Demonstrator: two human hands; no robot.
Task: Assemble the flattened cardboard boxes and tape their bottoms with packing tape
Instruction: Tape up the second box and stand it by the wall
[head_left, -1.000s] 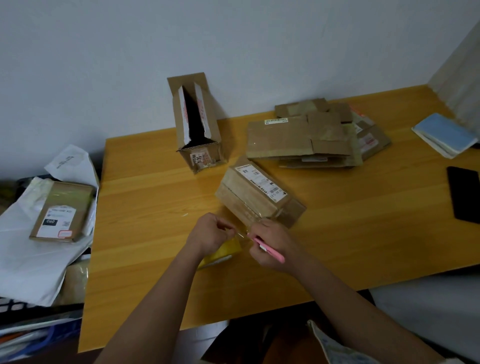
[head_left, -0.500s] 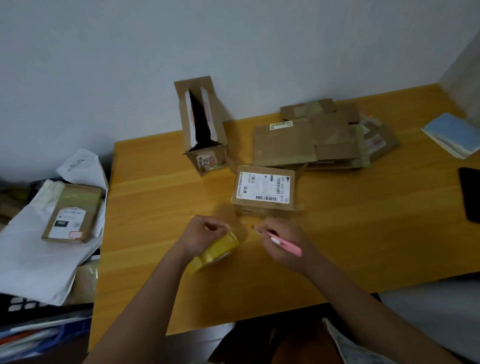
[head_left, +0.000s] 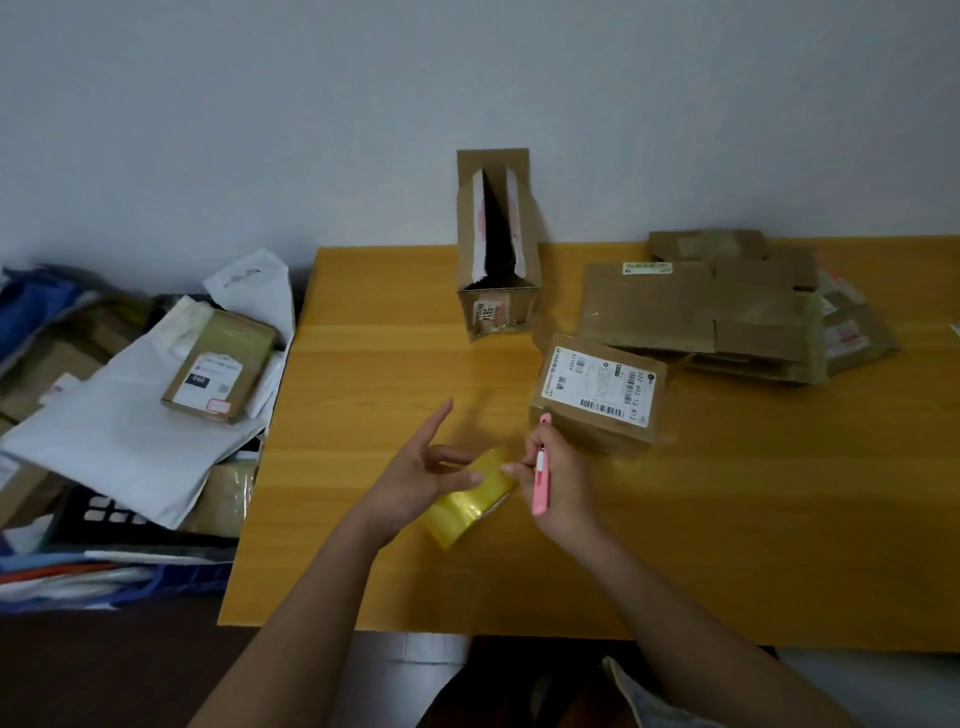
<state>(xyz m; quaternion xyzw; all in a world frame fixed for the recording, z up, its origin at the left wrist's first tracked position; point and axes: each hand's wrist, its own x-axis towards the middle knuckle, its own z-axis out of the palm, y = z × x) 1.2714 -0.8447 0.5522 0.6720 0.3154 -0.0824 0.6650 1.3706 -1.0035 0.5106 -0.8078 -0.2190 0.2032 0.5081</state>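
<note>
A yellow packing tape roll (head_left: 470, 496) hangs tilted just above the wooden table (head_left: 727, 519), between both hands. My left hand (head_left: 415, 470) pinches its left side with thumb and fingers while the index finger sticks out straight. My right hand (head_left: 558, 480) grips a pink utility knife (head_left: 540, 483), and its fingertips touch the roll's upper edge. Just behind my right hand lies an assembled cardboard box (head_left: 597, 395) with a white shipping label on top. Farther back, an open box (head_left: 496, 244) stands upright by the wall. To the right is a stack of flattened boxes (head_left: 701, 306).
Off the table's left edge lies a heap of white mailer bags (head_left: 119, 431) with a small labelled box (head_left: 218, 364) on top, above blue bags and other clutter. The table's front edge (head_left: 467, 629) runs close to my forearms.
The labelled box was turned label-up and now lies flat on the table. My left hand has spread its fingers and lifted the tape roll, and my right fingertips now touch it. The view has swung left.
</note>
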